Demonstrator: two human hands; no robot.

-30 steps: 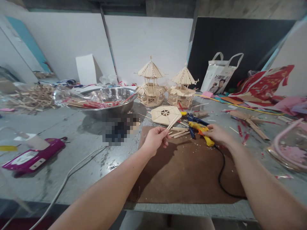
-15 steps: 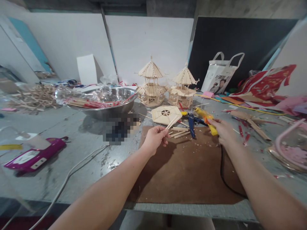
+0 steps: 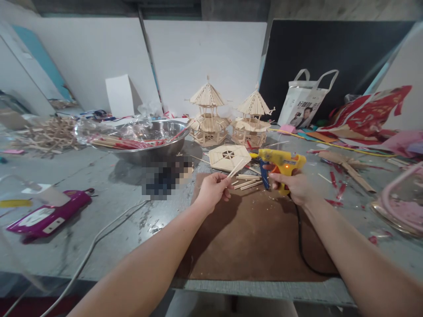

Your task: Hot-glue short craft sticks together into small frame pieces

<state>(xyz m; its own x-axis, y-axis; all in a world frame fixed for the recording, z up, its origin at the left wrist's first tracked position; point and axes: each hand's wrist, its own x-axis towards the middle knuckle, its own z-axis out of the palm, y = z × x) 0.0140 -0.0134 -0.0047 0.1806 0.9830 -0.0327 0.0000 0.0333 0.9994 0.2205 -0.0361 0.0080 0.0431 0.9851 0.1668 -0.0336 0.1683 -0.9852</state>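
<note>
Pale wooden sticks (image 3: 237, 168), just right of the frame's centre, are pinched in the fingertips of the left hand (image 3: 214, 191), their long axis slanted up and rightward across the view of a hexagonal panel (image 3: 218, 159); whether it is touched cannot be told. A yellow glue gun (image 3: 276, 159) is gripped farther right by the right hand (image 3: 293, 185), its nozzle pointed left, near the sticks' free ends but apart.

Table (image 3: 109, 259): grey, surf. marked, glare L of ctr. Rear: white panels (image 3: 205, 57), dark vert. gap (image 3: 151, 66) betw.; black panel (image 3: 330, 53) to R. Blue strip (image 3: 41, 61) far L. Grey concrete-like band (image 3: 330, 9) above. Lighting dim, cool.
</note>
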